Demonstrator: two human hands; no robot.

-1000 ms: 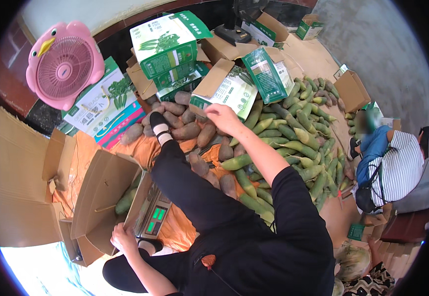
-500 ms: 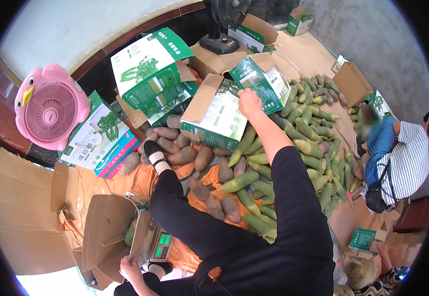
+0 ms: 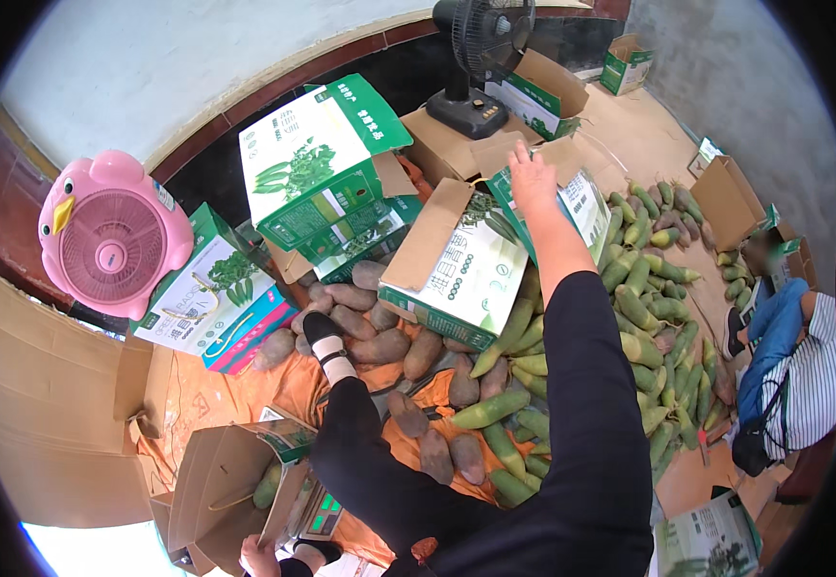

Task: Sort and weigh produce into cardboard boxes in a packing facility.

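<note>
Pink fan: a bird-shaped pink fan (image 3: 110,236) stands at the far left against the dark base of the wall.
Cardboard sheets: plain brown flattened cardboard (image 3: 43,385) lies below the fan.
Open carton: a brown carton (image 3: 221,481) with its flaps up sits at the lower left, a green vegetable just visible inside.
Left hand: the left hand (image 3: 259,556) is at the bottom edge, fingers curled on the carton's near flap; how tightly it grips cannot be told.
Scale: a small scale with a green lit display (image 3: 320,512) sits just right of that hand, beside the carton.
Leg and shoe: the person's dark-trousered leg stretches forward, ending in a black shoe (image 3: 322,332) with a white sock.
Brown roots: brown tubers (image 3: 380,344) lie on the orange sheet (image 3: 216,394) around the shoe.
Green-and-white boxes: printed boxes (image 3: 327,173) are stacked behind the tubers; another (image 3: 461,269) lies open at centre.
Right hand: the right hand (image 3: 532,178), arm fully stretched, rests with fingers spread flat on the flap of a green-and-white box (image 3: 580,204); it holds nothing closed in its grip.
Black fan: a black pedestal fan (image 3: 481,48) stands beyond that box.
Green vegetables: long green vegetables (image 3: 644,308) are heaped on the floor right of the arm.
Other person: someone in a striped top and blue trousers (image 3: 803,370) sits at the right edge.
</note>
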